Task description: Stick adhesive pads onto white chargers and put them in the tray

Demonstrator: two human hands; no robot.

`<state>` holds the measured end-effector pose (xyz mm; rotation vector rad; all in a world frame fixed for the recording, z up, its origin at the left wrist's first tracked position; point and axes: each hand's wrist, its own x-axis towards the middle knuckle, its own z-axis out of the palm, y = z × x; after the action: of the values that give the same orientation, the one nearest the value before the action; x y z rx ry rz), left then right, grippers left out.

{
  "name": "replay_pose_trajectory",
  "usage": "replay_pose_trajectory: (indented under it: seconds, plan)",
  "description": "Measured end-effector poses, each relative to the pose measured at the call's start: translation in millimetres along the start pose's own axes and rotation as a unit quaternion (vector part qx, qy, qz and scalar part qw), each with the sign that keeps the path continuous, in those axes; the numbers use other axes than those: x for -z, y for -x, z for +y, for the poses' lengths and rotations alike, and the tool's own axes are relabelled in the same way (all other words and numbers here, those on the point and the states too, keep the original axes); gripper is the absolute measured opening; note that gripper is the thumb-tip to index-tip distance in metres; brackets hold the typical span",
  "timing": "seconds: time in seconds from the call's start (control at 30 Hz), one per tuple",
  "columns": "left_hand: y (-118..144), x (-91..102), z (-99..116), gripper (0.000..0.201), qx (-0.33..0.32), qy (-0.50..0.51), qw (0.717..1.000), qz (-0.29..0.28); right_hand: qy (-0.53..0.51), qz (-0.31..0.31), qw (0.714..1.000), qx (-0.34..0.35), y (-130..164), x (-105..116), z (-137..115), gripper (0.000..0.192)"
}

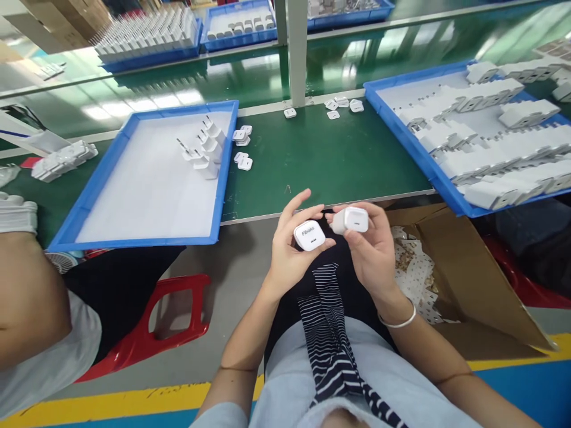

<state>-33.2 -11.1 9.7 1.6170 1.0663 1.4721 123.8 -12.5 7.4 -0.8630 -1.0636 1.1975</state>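
In front of my lap, my left hand (289, 249) grips a white wall charger (309, 235), its end face up with the printed word "Fibaks" and a small port slot. Close beside it, my right hand (372, 252) holds a second white charger (355, 220) between thumb and fingers. That one's face shows a port slot, and I see no print on it. The two chargers are apart. Beyond my hands, small white face plates (245, 163) lie by the left tray, and several more plates (333, 115) lie at the back of the bench.
A blue tray (147, 242) on the left holds several upright chargers with pins. The right blue tray (466, 208) carries rows of chargers. Under the bench edge stands an open cardboard box (468, 279) with scraps. A co-worker's arm (33, 291) and a red stool (178, 333) are at left.
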Motion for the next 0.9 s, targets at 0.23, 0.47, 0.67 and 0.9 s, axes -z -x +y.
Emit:
replay_pose_trajectory:
  seconds: [0.23,0.47,0.67,0.9]
  plan:
    - [13,19.0,10,0.044,0.044,0.047,0.996,-0.056,0.006,-0.118,0.993,-0.004,-13,13,-2,0.035]
    - [18,23.0,12,0.031,0.008,0.055,0.997,-0.052,0.071,-0.179,0.981,0.014,-10,15,-2,0.037]
    - [15,20.8,13,0.031,-0.001,0.102,0.992,-0.081,0.012,-0.186,0.982,0.035,-11,14,-2,0.034]
    - [18,17.9,12,0.042,0.05,0.141,0.988,-0.045,-0.023,-0.101,0.994,-0.016,-11,9,3,0.029]
